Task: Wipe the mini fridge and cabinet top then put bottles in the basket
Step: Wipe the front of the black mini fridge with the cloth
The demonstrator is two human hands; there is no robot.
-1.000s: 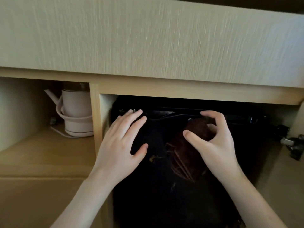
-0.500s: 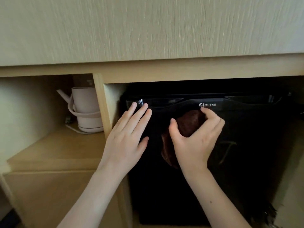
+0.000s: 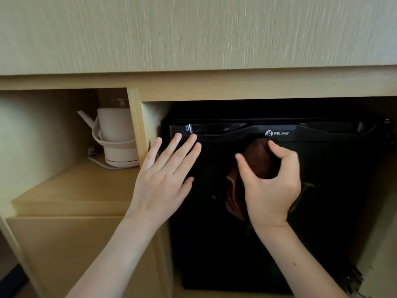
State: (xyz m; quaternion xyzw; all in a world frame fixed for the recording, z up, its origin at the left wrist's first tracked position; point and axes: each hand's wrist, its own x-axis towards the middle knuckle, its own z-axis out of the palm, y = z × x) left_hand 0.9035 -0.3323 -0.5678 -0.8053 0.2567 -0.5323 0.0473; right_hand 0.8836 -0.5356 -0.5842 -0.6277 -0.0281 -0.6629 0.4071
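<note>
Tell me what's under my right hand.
A brown cloth, bunched in the right hand against the black fridge door. The palm covers part of the cloth, and the cloth hides the door behind it.

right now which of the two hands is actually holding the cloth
The right hand: its fingers and thumb curl round the brown cloth against the mini fridge door. The left hand is flat, fingers straight, holding nothing.

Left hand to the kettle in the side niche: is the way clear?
Likely yes. The left hand is open and empty at the left edge of the mini fridge; the kettle stands in an open-fronted niche. Only the divider panel lies between; go round its front.
</note>
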